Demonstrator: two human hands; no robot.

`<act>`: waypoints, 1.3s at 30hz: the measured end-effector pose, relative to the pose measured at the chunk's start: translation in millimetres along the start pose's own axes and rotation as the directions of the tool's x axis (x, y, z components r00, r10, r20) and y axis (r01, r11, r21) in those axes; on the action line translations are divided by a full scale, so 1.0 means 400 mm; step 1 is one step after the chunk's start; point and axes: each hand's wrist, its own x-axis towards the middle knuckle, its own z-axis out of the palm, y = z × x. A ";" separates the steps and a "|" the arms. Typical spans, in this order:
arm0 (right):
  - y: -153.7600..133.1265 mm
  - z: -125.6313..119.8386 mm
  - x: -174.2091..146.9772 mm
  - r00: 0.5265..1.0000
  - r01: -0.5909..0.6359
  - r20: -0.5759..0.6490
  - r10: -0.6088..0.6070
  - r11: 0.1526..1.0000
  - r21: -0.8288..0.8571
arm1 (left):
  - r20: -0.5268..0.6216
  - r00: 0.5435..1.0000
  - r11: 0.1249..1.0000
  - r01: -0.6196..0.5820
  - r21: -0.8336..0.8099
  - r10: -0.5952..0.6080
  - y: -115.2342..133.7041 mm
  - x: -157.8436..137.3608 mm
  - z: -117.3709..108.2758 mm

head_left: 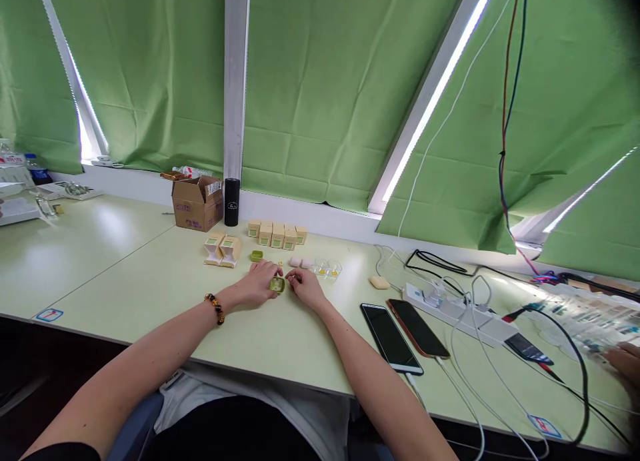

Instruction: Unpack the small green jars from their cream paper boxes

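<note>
My left hand [261, 282] is closed around the side of a small green square container [277, 285], which sits at the table's middle with its open top towards me. Just right of it, my right hand [304, 285] has its thumb and fingertips pinched together; whatever is between them is too small to make out. Beyond my left hand lies a second green piece [257, 255], like a shallow lid. Two pale pink rounded pieces [301, 262] and a clear tray [327, 268] with small yellow bits stand past my right hand.
Several small kraft boxes [277, 236] stand at the back, with two opened boxes [223, 249] left of them. Farther back are a cardboard carton [197, 204] and a black tumbler [232, 202]. Two phones [391, 338], a power strip [455, 314] and loose cables occupy the right. Another person's hand [625, 360] shows far right.
</note>
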 end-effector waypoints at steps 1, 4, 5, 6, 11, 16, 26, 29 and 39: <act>0.006 0.002 0.003 1.000 0.003 -0.010 -0.003 1.000 0.025 | -0.030 1.000 1.000 -0.004 -0.024 0.003 -0.001 0.003 0.001; 0.019 0.008 0.008 0.998 0.012 -0.062 -0.006 0.996 0.086 | -0.169 0.985 0.985 -0.007 -0.175 -0.023 -0.003 0.024 0.002; 0.019 0.008 0.008 0.997 0.014 -0.081 -0.006 0.995 0.100 | -0.214 0.975 0.969 0.003 -0.248 -0.058 -0.005 0.033 0.002; 0.017 0.008 0.007 0.995 0.020 -0.104 -0.008 0.993 0.113 | -0.248 0.963 0.945 0.017 -0.328 -0.104 -0.007 0.042 0.002; -0.021 -0.001 -0.011 0.961 0.147 -0.263 -0.088 0.966 0.212 | -0.236 0.937 0.744 0.038 -0.667 -0.259 -0.005 0.064 -0.003; -0.067 0.003 -0.035 0.916 0.308 -0.337 -0.218 0.920 0.241 | -0.112 0.962 0.543 0.044 -0.838 -0.250 0.027 0.050 -0.006; -0.113 0.016 -0.056 0.857 0.430 -0.391 -0.334 0.883 0.189 | -0.026 0.979 0.337 0.045 -0.940 -0.203 0.053 0.038 0.017; -0.116 0.014 -0.058 0.849 0.444 -0.398 -0.346 0.876 0.187 | -0.021 0.981 0.362 0.051 -0.931 -0.191 0.047 0.036 0.023; -0.111 0.008 -0.055 0.854 0.435 -0.406 -0.325 0.874 0.217 | -0.394 0.911 0.853 -0.109 -0.510 -0.119 0.071 0.022 -0.019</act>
